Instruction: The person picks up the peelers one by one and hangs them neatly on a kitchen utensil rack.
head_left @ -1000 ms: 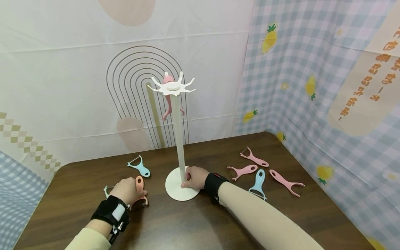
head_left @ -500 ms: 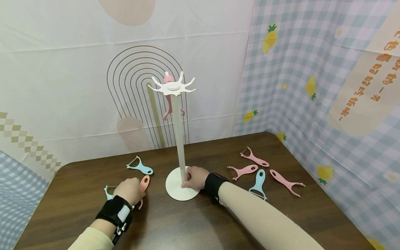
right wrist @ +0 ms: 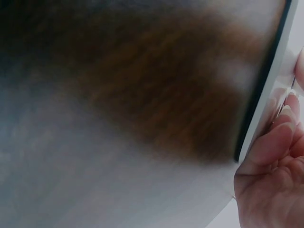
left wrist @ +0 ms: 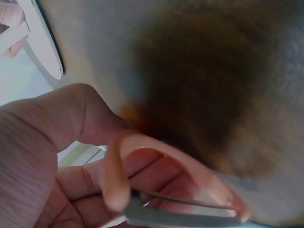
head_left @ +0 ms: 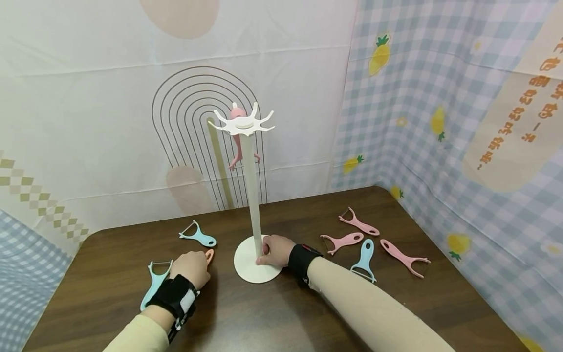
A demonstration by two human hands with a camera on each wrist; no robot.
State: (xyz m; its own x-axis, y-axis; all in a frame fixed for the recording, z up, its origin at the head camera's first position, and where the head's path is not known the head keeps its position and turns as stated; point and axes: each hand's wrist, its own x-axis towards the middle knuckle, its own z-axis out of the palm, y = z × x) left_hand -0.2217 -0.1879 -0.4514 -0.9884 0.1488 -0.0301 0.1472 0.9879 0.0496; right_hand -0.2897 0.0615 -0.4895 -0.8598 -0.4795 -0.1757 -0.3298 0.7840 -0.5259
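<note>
My left hand (head_left: 191, 269) grips an orange peeler (left wrist: 175, 159). In the left wrist view its Y-shaped head and metal blade show between thumb and fingers; only the handle's end appears in the head view. A white stand (head_left: 250, 195) rises from a round base, with curved hooks at its top. My right hand (head_left: 277, 250) holds the stand low down, at the base beside the post. From a rear hook hangs a pink peeler (head_left: 238, 146), partly behind the post. Close by my left hand lie a light blue peeler (head_left: 155, 286), partly covered by the wrist, and another blue peeler (head_left: 200, 236) farther back.
Right of the stand lie several peelers on the brown table (head_left: 246, 318): a pink one (head_left: 358, 224) at the back, a second pink one (head_left: 345, 240), a blue one (head_left: 365, 256) and a pink one (head_left: 403, 255) farthest right. Patterned cloth (head_left: 299, 122) hangs behind.
My left hand has moved right with the orange peeler, uncovering more of the nearer blue peeler. The farther blue peeler has turned slightly. My right hand stays on the stand.
</note>
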